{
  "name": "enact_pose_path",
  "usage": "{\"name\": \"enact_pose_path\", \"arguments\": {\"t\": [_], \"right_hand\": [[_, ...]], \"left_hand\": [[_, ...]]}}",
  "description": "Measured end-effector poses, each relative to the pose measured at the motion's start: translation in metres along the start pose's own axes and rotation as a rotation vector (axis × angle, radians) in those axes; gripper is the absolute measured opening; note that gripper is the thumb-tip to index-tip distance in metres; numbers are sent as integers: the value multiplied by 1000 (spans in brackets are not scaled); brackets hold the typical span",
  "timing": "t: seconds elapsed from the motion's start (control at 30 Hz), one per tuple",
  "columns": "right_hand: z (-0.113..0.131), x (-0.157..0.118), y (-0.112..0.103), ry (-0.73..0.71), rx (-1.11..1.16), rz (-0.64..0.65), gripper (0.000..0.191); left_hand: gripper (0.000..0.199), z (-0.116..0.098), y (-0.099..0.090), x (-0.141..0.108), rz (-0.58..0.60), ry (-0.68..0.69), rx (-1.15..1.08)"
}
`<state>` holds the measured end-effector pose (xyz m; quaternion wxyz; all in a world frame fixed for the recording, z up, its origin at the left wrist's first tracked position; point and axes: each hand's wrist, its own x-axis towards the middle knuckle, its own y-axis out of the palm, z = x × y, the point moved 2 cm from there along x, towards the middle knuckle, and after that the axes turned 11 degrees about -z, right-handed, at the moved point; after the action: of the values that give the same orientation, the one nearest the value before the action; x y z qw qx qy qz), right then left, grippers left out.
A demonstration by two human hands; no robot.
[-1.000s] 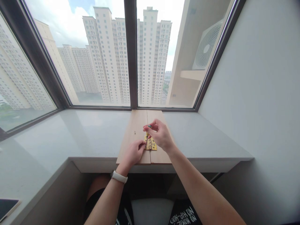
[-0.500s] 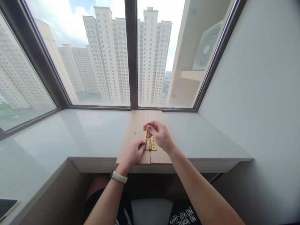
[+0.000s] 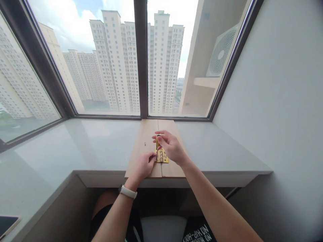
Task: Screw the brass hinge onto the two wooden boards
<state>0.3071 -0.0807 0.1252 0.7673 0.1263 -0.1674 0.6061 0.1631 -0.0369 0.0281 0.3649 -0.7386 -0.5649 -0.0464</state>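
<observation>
Dark window frames rise beyond the brass-coloured hinge, and a pale surface spreads to either side of it. From my remote seat I see a left board and a right board lying edge to edge beneath the hinge, set close, I judge, so that it can straddle their seam with one leaf on each. My right hand is just above the hinge, thumb and index finger pinching a yellow-and-black screwdriver by its handle; the other fingers are loosely spread, which probably leaves the handle free to turn. It points down at the hinge's left leaf. My left hand rests at the hinge's left edge, its fingers drawn together beside the tool's lower end, perhaps to steady it; whether they pinch something small, I cannot tell. What looks like a loose screw lies on the left board, beyond the hinge and left of it, within easy reach.
</observation>
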Motion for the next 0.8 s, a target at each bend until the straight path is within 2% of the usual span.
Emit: {"name": "enact_pose_path", "arguments": {"t": [0.1, 0.37, 0.8], "right_hand": [[0, 1, 0, 8, 8, 29, 34], [-4, 2, -3, 4, -14, -90, 34], [-1, -1, -2, -46, -60, -123, 38]], "left_hand": [[22, 0, 0, 0, -5, 2, 4], [22, 0, -1, 0, 1, -2, 10], [21, 2, 1, 1, -5, 1, -4]]}}
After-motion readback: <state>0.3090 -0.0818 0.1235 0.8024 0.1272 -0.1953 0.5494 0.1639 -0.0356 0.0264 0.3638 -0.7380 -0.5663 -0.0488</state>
